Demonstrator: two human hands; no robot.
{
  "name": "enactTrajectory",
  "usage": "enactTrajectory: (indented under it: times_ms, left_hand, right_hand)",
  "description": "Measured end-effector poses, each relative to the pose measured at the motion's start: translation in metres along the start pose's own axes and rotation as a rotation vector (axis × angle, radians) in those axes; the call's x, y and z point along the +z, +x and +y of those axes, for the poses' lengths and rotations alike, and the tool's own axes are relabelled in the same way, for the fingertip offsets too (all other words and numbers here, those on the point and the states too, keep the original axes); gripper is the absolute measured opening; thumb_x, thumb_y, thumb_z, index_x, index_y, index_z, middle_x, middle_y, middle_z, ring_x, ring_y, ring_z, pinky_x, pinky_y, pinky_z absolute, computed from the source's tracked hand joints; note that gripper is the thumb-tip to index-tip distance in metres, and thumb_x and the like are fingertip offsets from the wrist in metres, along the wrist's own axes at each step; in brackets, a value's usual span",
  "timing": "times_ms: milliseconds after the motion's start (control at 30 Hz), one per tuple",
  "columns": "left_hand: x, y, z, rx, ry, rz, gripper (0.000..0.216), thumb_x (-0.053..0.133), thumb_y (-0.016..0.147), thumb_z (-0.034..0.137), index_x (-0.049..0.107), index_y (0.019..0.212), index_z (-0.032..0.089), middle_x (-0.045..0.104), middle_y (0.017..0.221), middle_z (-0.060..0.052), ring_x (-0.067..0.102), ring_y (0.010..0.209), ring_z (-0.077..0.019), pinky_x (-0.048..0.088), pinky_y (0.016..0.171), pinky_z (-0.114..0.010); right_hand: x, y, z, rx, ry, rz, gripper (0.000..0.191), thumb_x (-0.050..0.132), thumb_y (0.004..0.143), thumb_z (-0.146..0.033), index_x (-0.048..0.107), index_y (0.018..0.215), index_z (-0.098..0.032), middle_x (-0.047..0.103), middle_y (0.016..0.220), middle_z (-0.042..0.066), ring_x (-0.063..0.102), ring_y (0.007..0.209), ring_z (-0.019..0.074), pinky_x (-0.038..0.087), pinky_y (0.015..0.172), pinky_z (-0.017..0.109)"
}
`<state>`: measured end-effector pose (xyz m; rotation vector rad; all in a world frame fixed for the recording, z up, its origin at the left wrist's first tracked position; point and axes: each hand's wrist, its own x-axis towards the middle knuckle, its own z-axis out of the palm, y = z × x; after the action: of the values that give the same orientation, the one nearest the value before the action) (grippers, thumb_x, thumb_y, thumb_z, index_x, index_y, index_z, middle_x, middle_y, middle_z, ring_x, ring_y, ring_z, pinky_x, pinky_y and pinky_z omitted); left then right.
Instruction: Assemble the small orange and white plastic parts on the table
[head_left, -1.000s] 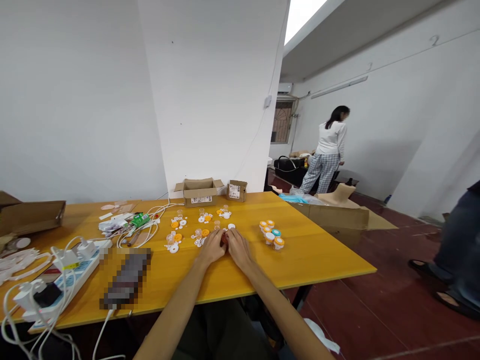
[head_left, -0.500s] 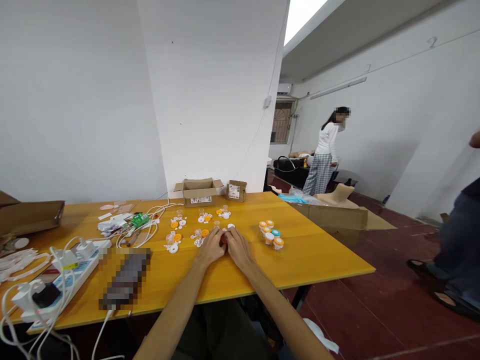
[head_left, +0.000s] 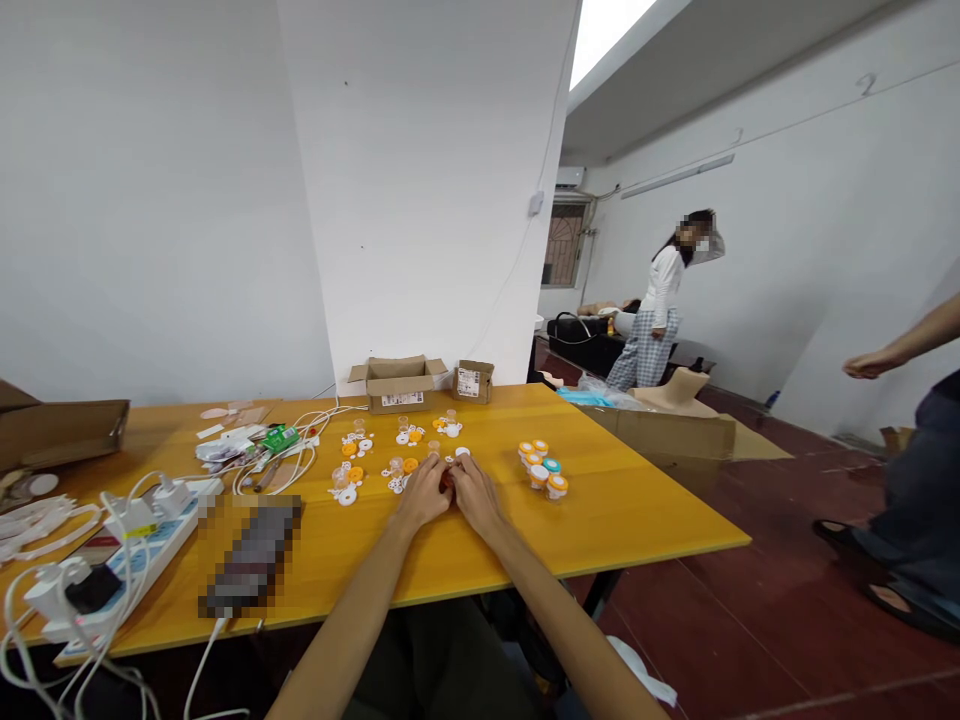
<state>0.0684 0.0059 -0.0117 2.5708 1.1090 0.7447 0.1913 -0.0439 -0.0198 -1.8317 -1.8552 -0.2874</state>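
My left hand (head_left: 423, 493) and my right hand (head_left: 474, 496) rest together on the yellow table (head_left: 637, 510), fingers curled round a small orange piece (head_left: 448, 478) pinched between them. Most of that piece is hidden by the fingers. Just beyond the hands lie several loose orange and white caps and small clear vials (head_left: 405, 466). To the right of my right hand stands a cluster of small capped jars (head_left: 543, 467), mostly with orange lids and one with a teal lid.
Two open cardboard boxes (head_left: 398, 383) stand at the table's far edge. A power strip with plugs and white cables (head_left: 112, 545) lies left. A person in a white top (head_left: 656, 305) stands at the back; another person's arm (head_left: 892, 350) and legs show at right.
My hands have stayed put on the small piece. The person at the back has turned and raised an arm. An arm has come into view at the right edge.
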Motion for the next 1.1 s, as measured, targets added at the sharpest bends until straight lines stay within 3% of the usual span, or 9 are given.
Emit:
enactTrajectory:
  times_ms: [233,700,933,1100]
  left_hand:
    - [-0.005,-0.001,0.006,-0.021,-0.020,0.008,0.026,0.054,0.081,0.008,0.066,0.101,0.022,0.064,0.114,-0.010,0.059,0.114,-0.0255,0.046,0.100,-0.036]
    - [-0.005,0.000,0.003,0.039,-0.026,0.070,0.024,0.048,0.085,0.008,0.066,0.096,0.020,0.066,0.104,-0.009,0.063,0.102,-0.0235,0.050,0.092,-0.035]
    - [0.004,0.002,-0.008,0.101,-0.085,0.154,0.020,0.053,0.083,0.009,0.065,0.093,0.023,0.065,0.098,-0.007,0.063,0.097,-0.0237,0.052,0.089,-0.037]
    - [0.007,0.004,-0.011,0.147,-0.194,0.229,0.025,0.060,0.082,0.012,0.065,0.102,0.025,0.065,0.103,-0.005,0.062,0.102,-0.0231,0.052,0.093,-0.037]
  right_hand:
    - [-0.005,-0.002,-0.007,0.039,0.013,0.003,0.029,0.044,0.097,-0.014,0.072,0.098,-0.022,0.066,0.110,0.009,0.063,0.100,0.0190,0.049,0.084,0.026]
    - [-0.001,-0.003,-0.008,0.028,0.075,0.101,0.028,0.047,0.096,-0.019,0.075,0.094,-0.021,0.068,0.106,0.010,0.065,0.095,0.0205,0.051,0.083,0.029]
    - [0.009,0.000,0.000,0.023,0.290,0.254,0.030,0.045,0.095,-0.024,0.072,0.082,-0.023,0.070,0.096,0.009,0.065,0.089,0.0212,0.051,0.078,0.030]
    - [0.013,0.005,0.011,0.200,0.601,0.343,0.028,0.045,0.092,-0.033,0.069,0.082,-0.023,0.072,0.085,0.006,0.067,0.079,0.0215,0.052,0.074,0.032]
